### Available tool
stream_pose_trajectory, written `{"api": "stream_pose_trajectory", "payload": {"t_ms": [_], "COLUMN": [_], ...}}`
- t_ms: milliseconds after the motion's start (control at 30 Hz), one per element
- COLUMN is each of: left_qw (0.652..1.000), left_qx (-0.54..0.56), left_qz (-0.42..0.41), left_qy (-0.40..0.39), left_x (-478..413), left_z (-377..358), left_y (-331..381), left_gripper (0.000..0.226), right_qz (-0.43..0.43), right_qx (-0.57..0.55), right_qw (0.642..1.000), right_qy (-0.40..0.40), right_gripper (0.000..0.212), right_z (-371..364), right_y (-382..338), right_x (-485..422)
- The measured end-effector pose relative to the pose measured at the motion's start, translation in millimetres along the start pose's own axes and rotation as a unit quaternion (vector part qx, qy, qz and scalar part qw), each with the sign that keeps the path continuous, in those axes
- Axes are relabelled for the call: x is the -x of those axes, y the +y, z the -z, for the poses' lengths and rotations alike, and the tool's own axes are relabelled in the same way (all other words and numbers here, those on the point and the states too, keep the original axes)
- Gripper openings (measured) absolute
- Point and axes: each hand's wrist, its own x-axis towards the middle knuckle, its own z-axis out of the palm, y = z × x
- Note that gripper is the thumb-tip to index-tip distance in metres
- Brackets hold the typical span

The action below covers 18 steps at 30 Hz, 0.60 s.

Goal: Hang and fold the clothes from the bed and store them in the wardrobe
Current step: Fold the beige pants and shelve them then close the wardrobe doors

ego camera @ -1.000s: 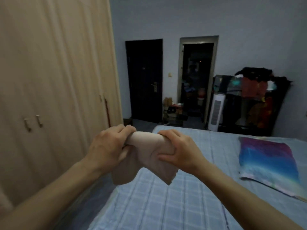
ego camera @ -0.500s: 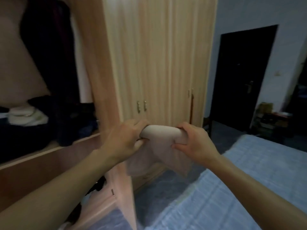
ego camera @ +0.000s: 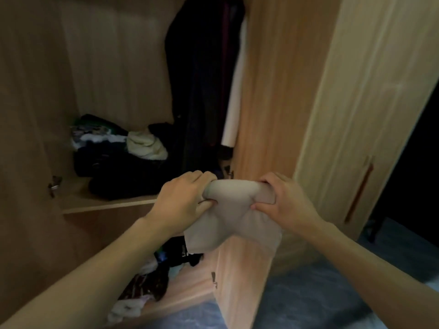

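1. While both hands grip it, the beige garment (ego camera: 234,210) hangs in front of the open wardrobe (ego camera: 114,203), level with the shelf edge — not yet stored.
2. The left hand (ego camera: 183,200) is closed on the left end of the folded roll; the right hand (ego camera: 282,200) is closed on the right end. This two-point hold likely keeps the fold from opening; the lower flaps hang loose.
3. The shelf holds a pile of dark and pale clothes (ego camera: 118,157); dark garments (ego camera: 199,79) hang alongside.
4. Against the frame half a second earlier, the view has swung left — the wardrobe interior now fills it, and the bed is gone from sight. The grip is unchanged.
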Motion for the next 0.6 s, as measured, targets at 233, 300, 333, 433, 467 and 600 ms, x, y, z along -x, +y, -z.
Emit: {"api": "stream_pose_trajectory", "payload": {"t_ms": [233,300,333,433,467,600], "left_qw": [0.997,0.994,0.993,0.989,0.987,0.98], "left_qx": [-0.05,-0.064,-0.071,-0.091,-0.098,-0.131], "left_qz": [0.065,0.086,0.095,0.119,0.127,0.151], "left_qy": [-0.001,0.003,0.003,-0.001,-0.004,-0.013], "left_x": [44,53,56,63,65,61], "left_z": [28,33,34,33,31,22], "left_y": [-89,-110,-119,-140,-146,-167], "left_gripper": [0.039,0.041,0.041,0.041,0.041,0.042], "right_qz": [0.072,0.087,0.094,0.107,0.11,0.132], "right_qx": [-0.05,-0.066,-0.073,-0.107,-0.121,-0.164], "right_qw": [0.996,0.993,0.992,0.987,0.985,0.975], "right_qy": [-0.033,-0.041,-0.044,-0.053,-0.058,-0.068], "right_gripper": [0.053,0.052,0.051,0.05,0.05,0.051], "right_z": [-82,-102,-111,-140,-150,-186], "right_y": [-57,-69,-74,-82,-83,-78], "right_x": [-63,-80,-88,-106,-111,-138]}}
